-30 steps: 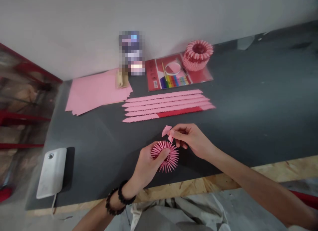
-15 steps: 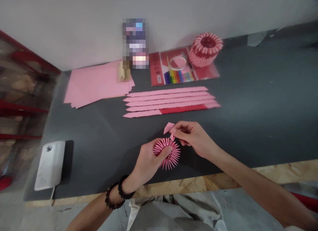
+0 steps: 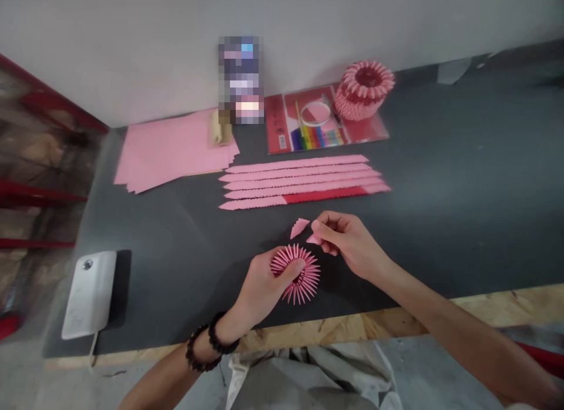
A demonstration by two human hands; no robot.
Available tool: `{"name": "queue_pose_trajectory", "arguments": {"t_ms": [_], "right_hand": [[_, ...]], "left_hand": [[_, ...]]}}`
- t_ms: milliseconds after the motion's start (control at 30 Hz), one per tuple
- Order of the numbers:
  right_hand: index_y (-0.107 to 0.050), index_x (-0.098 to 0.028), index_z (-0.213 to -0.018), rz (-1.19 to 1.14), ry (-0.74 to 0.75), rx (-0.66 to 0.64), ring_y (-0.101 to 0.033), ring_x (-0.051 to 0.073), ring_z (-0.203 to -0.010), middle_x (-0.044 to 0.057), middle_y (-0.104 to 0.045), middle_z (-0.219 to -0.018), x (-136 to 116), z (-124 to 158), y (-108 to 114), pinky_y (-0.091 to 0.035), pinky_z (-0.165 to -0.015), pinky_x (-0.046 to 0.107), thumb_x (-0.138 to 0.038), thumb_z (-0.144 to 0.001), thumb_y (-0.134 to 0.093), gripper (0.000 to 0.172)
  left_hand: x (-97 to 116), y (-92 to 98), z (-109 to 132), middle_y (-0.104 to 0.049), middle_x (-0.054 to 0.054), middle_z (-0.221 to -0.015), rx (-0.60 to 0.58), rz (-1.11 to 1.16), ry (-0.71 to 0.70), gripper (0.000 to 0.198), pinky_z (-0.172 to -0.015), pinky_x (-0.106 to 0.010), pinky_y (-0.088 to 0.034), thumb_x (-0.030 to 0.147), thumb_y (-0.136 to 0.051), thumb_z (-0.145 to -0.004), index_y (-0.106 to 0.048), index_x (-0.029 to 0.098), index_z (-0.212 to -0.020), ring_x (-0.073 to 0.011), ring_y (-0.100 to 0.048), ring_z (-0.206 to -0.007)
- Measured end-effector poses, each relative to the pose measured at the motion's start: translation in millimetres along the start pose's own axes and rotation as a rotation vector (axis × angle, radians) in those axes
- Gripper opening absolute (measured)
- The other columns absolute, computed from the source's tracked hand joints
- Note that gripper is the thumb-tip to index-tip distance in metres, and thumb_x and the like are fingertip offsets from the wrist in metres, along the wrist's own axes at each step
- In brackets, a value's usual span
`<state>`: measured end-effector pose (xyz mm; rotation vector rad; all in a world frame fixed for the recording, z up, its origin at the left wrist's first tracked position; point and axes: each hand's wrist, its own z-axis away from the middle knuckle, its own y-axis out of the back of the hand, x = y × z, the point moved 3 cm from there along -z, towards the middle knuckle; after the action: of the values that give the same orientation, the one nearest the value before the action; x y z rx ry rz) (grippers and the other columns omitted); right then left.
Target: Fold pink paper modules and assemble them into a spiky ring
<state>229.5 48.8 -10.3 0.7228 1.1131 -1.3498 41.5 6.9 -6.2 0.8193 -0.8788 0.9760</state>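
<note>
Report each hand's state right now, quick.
Left hand: closed, holding the spiky pink paper ring.
Right hand: closed, pinching a small folded pink paper piece.

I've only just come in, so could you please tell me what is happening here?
A person's left hand holds a spiky pink paper ring. The right hand pinches a small pink piece, apart from the ring. Beyond the hands, long pink strips lie side by side on the dark tabletop, the nearest partly red.
</note>
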Motion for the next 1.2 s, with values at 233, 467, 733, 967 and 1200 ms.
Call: {"name": "queue_pose_trajectory", "arguments": {"t_ms": [233, 467, 733, 967, 1200], "right_hand": [[-0.070, -0.020, -0.084, 0.108, 0.092, 0.009, -0.052, 0.009, -0.051, -0.001, -0.066, -0.067, -3, 3, 1, -0.038, -0.044, 0.022, -0.049, -0.084, -0.080, 0.031], [-0.079, -0.021, -0.085, 0.181, 0.108, 0.013, -0.054, 0.011, -0.055, 0.002, -0.069, -0.070, -3, 0, 10, -0.045, -0.047, 0.025, -0.049, -0.085, -0.077, 0.028], [-0.081, -0.020, -0.096, 0.276, 0.034, -0.175, -0.063, 0.012, -0.062, 0.004, -0.075, -0.079, -7, -1, 9, -0.050, -0.056, 0.025, -0.042, -0.089, -0.072, 0.025], [-0.080, -0.019, -0.091, 0.359, 0.057, -0.182, -0.064, 0.013, -0.061, 0.005, -0.077, -0.079, -10, -1, 11, -0.051, -0.053, 0.024, -0.042, -0.090, -0.070, 0.025], [-0.078, -0.021, -0.089, 0.405, 0.083, -0.178, -0.065, 0.013, -0.060, 0.004, -0.076, -0.077, -10, 1, 10, -0.052, -0.055, 0.025, -0.039, -0.090, -0.069, 0.021]], "left_hand": [[-3, 0.0, -1, -0.074, -0.004, -0.083, 0.007, 0.011, 0.009, 0.037, -0.071, -0.027, -0.051, 0.051, -0.066, -0.093, -0.073, 0.015, -0.089, -0.0181, -0.064, -0.074], [-2, -1.1, -2, -0.074, -0.003, -0.081, 0.046, 0.074, 0.019, 0.035, -0.069, -0.027, -0.051, 0.050, -0.070, -0.090, -0.073, 0.016, -0.086, -0.0171, -0.063, -0.071], [-5, -0.9, -2, -0.074, -0.003, -0.085, 0.026, 0.066, 0.022, 0.035, -0.072, -0.027, -0.051, 0.051, -0.069, -0.091, -0.074, 0.016, -0.090, -0.0179, -0.065, -0.075], [-5, -0.5, -2, -0.075, -0.005, -0.086, -0.017, 0.057, 0.022, 0.037, -0.074, -0.029, -0.052, 0.052, -0.068, -0.092, -0.074, 0.016, -0.092, -0.0193, -0.066, -0.076], [-2, -0.3, -2, -0.074, -0.004, -0.081, -0.035, 0.044, 0.025, 0.037, -0.069, -0.027, -0.050, 0.052, -0.068, -0.091, -0.073, 0.016, -0.089, -0.0184, -0.065, -0.072]]}}
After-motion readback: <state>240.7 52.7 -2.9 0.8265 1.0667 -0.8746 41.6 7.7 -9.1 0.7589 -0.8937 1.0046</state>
